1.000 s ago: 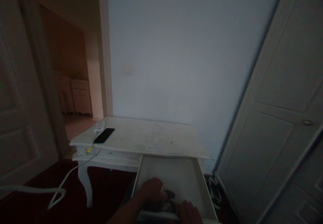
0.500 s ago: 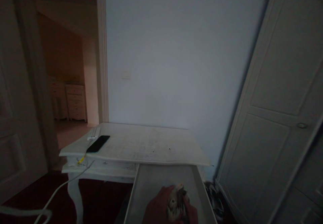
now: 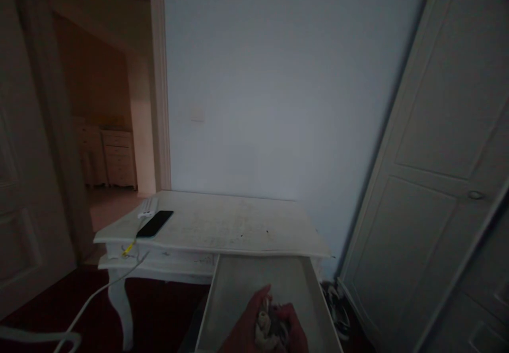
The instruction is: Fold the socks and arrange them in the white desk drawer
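Left hand (image 3: 248,326): fingers closed on small pale-and-dark crumpled bundle (image 3: 268,327).
Right hand (image 3: 296,327): fingers gripping same bundle.
Location: above open white wooden drawer (image 3: 234,294) of white counter (image 3: 222,226).

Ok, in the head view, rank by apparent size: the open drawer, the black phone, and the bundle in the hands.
1. Open drawer, largest.
2. Bundle held in both hands, partly covered by them.
3. Black phone, smallest, though it lies farther from the camera, so this is unsure.

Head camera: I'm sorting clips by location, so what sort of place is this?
Probably a dim room in a home, perhaps a bedroom: a white table with an open drawer, a panelled wardrobe door beside it, and a doorway into another room.
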`<move>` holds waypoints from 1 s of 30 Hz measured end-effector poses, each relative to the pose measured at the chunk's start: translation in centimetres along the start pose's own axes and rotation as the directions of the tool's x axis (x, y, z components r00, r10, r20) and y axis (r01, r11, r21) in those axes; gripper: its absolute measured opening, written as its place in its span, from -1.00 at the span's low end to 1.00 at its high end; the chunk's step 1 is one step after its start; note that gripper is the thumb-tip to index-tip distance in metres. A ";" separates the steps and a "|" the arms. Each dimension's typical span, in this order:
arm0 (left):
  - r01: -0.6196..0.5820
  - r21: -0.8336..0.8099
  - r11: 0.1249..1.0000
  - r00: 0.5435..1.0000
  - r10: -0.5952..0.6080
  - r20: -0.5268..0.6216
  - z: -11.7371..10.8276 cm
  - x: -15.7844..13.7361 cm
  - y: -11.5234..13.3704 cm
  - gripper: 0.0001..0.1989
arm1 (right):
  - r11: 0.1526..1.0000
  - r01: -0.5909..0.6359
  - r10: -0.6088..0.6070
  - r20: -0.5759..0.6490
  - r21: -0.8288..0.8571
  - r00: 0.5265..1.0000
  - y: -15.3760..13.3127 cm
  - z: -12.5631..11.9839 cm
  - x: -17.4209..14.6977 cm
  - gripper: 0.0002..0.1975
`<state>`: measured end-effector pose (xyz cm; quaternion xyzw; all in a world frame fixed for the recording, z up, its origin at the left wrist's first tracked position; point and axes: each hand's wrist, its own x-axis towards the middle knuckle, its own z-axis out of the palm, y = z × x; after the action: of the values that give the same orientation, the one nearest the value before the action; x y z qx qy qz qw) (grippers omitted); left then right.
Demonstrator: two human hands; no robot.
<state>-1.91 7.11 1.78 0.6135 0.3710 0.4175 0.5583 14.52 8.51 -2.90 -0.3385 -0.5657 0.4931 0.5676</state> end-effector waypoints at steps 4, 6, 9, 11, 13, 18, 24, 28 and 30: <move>0.017 -0.074 0.997 0.989 -0.006 0.145 0.2 -0.3 1.6 0.10 | 1.000 0.031 -0.031 0.053 -0.004 0.998 0.0 0.3 -0.1 -0.28; 0.012 -0.042 0.999 0.993 -0.006 0.122 0.3 -0.6 2.0 -0.12 | 0.998 0.065 -0.065 0.044 0.006 0.997 0.2 0.7 -0.3 -0.31; 0.038 0.054 0.998 0.998 -0.040 0.047 0.5 -0.8 1.5 -0.25 | 0.996 0.078 -0.078 -0.005 0.033 0.997 0.6 1.2 -0.9 -0.32; 0.085 0.104 0.991 0.996 -0.085 0.001 0.8 -0.8 1.0 -0.29 | 0.997 0.076 -0.075 -0.021 0.030 0.997 0.8 1.0 -1.2 -0.30; 0.118 0.146 0.982 0.992 -0.112 -0.050 1.0 -0.8 0.8 -0.35 | 0.997 0.083 -0.083 -0.012 0.005 0.997 1.0 0.5 -1.3 -0.29; 0.057 0.191 0.980 0.995 -0.039 -0.095 0.3 -0.5 1.4 -0.47 | 0.992 0.123 -0.123 0.020 -0.041 0.992 1.7 -0.8 -0.1 -0.30; 0.120 0.263 0.957 0.990 -0.096 -0.101 -0.2 -0.6 2.0 -0.47 | 0.994 0.072 -0.060 0.139 -0.080 0.988 1.1 -0.6 0.1 -0.29; 0.083 0.336 0.938 0.996 -0.072 -0.044 0.8 -0.8 3.2 -0.51 | 0.995 -0.028 0.024 -0.038 -0.093 0.999 -0.4 -0.2 -1.4 -0.46; 0.068 0.375 0.924 0.996 -0.043 -0.073 1.2 -0.7 3.3 -0.47 | 0.995 -0.025 0.016 -0.088 -0.098 0.996 -0.8 -0.2 -1.7 -0.51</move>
<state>-1.09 5.71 4.99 0.6850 0.4792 0.3418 0.4294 15.12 6.71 -2.69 -0.3931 -0.5606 0.4550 0.5694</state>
